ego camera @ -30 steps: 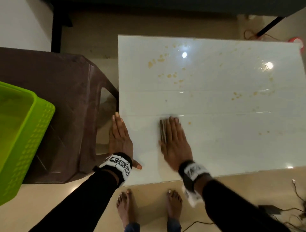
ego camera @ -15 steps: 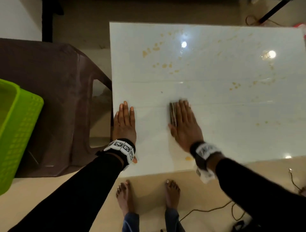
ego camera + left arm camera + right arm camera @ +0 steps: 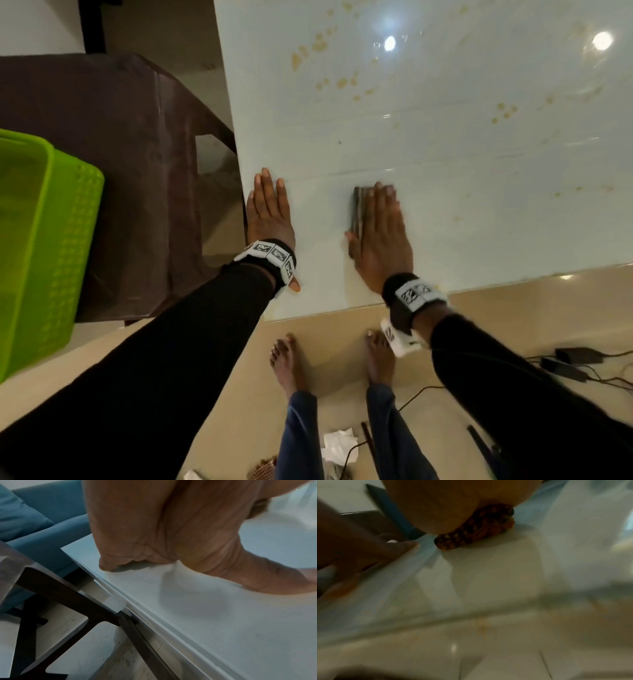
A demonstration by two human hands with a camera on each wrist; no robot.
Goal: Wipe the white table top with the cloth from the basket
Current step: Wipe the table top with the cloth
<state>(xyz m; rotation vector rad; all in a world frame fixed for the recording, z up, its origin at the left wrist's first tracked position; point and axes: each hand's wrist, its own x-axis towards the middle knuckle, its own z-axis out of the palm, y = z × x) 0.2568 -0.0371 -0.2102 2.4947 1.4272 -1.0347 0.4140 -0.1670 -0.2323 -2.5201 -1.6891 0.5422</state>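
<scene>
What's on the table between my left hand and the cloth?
Nothing: bare white table top separates the left hand from the cloth, as the head view shows.

one white table top (image 3: pixel 479 144), one folded cloth (image 3: pixel 357 210), two flat hands, left hand (image 3: pixel 270 212) at nine o'clock of right hand (image 3: pixel 382 233), one green basket (image 3: pixel 44 240), one brown chair (image 3: pixel 130 154), two bare feet (image 3: pixel 286 363), two black adapters (image 3: pixel 579 354)

The right hand (image 3: pixel 440 505) presses flat on a folded, brown-orange patterned cloth (image 3: pixel 477 530) lying on the white table (image 3: pixel 496 574). At left, blurred, what may be the left hand (image 3: pixel 359 550).
</scene>
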